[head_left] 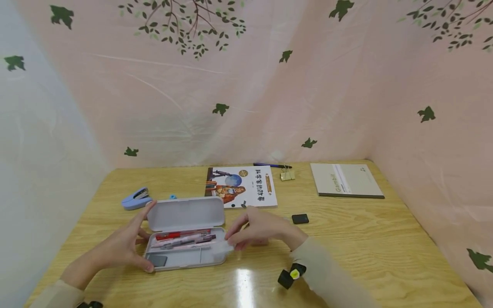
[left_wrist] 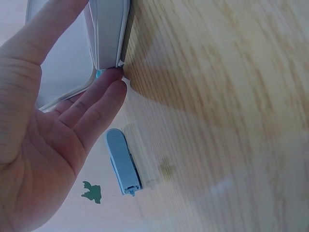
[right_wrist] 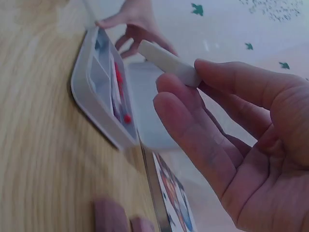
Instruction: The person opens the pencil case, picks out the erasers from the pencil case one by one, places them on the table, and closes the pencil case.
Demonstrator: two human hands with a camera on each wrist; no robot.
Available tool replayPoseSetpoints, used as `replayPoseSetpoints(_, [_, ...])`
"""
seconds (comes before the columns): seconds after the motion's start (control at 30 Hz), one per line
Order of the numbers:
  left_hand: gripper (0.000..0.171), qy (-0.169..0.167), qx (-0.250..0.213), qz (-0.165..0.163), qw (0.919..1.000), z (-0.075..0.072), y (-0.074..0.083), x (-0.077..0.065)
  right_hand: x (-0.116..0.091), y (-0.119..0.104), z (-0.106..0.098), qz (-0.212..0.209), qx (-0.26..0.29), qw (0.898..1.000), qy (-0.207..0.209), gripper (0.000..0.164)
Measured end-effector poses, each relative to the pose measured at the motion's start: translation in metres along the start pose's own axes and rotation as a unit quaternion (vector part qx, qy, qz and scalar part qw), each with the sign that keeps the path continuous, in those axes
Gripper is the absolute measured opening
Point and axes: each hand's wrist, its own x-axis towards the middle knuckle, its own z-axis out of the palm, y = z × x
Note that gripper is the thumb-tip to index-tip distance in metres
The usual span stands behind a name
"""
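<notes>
A pale grey pencil case (head_left: 185, 266) lies with its lid (head_left: 185, 214) raised. Pens, among them a red pen (head_left: 169, 235), fill its rear compartment, and a dark grey flat piece (head_left: 157, 260) sits at the front left. My left hand (head_left: 121, 248) holds the case's left end, thumb at the front corner and index finger against the lid. Between thumb and fingertips, my right hand (head_left: 256, 229) pinches a small white block like an eraser (right_wrist: 166, 63) by the case's right end. That block looks blurred in the head view.
A blue stapler (head_left: 136, 199) lies left of the lid, near a small blue item (head_left: 173, 196). Behind stand a picture-covered book (head_left: 265, 188), a pen (head_left: 269, 165) and a gold binder clip (head_left: 287, 175). Rightward are a small black block (head_left: 300, 219) and a notebook (head_left: 346, 179).
</notes>
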Motion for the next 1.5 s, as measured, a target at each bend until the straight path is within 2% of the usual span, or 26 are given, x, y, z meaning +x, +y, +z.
replayPoseSetpoints(0.33, [0.148,-0.003,-0.009,-0.002,1.0,0.0,0.001,0.0,-0.055,0.026,-0.045,0.029,0.005,0.999,0.04,0.017])
replayPoseSetpoints(0.47, [0.148,-0.005,-0.009,-0.003,0.9999,-0.001,0.002,0.0,-0.072,0.045,-0.055,0.033,-0.011,0.997,0.064,0.016])
replayPoseSetpoints(0.67, [0.148,-0.003,-0.014,-0.001,0.9999,-0.001,0.004,0.0,-0.091,0.068,-0.064,0.035,-0.02,0.996,0.078,0.018])
replayPoseSetpoints(0.9, [0.148,-0.004,-0.017,-0.001,0.9999,0.001,0.003,-0.001,-0.1,0.077,-0.066,0.045,-0.004,0.995,0.083,0.021])
replayPoseSetpoints(1.17, [0.146,-0.011,-0.044,-0.002,0.999,0.001,0.002,-0.001,-0.101,0.083,-0.067,0.078,-0.012,0.991,0.111,0.021])
replayPoseSetpoints(1.5, [0.146,-0.011,-0.036,-0.005,0.9993,0.0,0.001,-0.001,-0.102,0.087,-0.067,0.076,-0.003,0.988,0.133,0.038])
